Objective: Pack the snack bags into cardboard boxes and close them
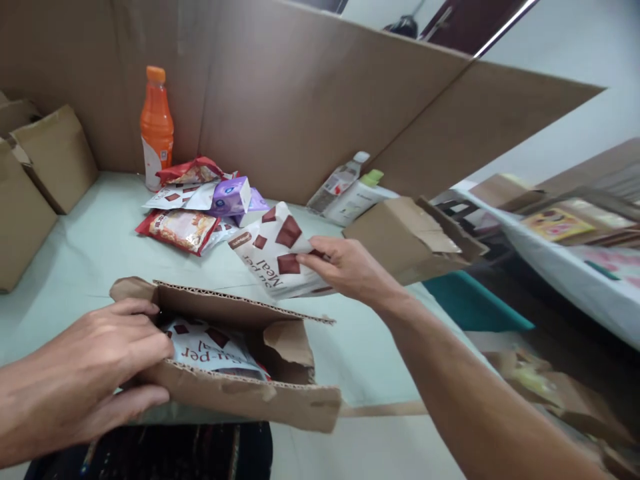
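My right hand (345, 267) pinches the edge of a white snack pouch (267, 253) printed with brown squares and the word Meal. The pouch hangs tilted just behind an open cardboard box (250, 400) at the table's front. Around the left end of that box, my left hand (115, 360) grips the wall, thumb outside and fingers at the rim. Inside lies a similar snack pouch (210, 347), with a bit of red showing under its right end. Beyond the box is a pile with a red snack packet (177, 230) and a purple carton (231, 197).
An orange drink bottle (157, 127) stands at the back by a tall cardboard panel (300, 100). A clear bottle (340, 180) and a white bottle with a green cap (355, 200) lean at the right, behind another cardboard box (395, 240). More boxes (60, 160) stand left.
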A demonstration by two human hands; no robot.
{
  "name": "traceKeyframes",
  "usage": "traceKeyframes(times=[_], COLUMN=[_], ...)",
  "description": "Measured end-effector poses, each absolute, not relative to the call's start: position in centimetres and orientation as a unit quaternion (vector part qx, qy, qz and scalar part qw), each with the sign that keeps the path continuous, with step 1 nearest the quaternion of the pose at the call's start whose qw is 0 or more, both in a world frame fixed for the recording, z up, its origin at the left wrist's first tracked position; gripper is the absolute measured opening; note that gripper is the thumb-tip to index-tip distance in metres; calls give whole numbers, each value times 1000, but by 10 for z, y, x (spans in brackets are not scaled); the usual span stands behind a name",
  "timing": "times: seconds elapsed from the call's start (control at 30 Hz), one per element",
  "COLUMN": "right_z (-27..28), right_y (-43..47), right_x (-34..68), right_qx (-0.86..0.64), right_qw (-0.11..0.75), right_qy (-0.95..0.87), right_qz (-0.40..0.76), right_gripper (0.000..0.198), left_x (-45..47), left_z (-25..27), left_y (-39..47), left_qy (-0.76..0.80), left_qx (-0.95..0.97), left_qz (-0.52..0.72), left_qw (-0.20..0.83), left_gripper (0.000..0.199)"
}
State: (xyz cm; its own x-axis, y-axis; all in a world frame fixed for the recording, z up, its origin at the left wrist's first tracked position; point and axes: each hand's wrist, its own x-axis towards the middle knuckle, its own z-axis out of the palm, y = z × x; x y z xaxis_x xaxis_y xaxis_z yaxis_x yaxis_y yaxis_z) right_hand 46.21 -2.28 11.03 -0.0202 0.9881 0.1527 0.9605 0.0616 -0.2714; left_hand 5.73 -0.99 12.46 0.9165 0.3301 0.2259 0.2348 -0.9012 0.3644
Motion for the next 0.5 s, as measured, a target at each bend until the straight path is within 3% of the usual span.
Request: traceKeyframes(times=[0.23, 0.5], right_z=[85, 96], right_y=[-4, -32], right_x=[445, 445], right_qx=[-690, -678], right_qw=[89, 164], right_qy=[-717, -716], right_qz=[49, 11], right_gripper=[22, 37], left_x=[64, 58], left_z=[136, 127], left_y=[-6, -8], left_qy=[143, 144], left_qx=[967, 964], left_qz=[125, 138], left_qw=[169, 177], left_gripper=[11, 12])
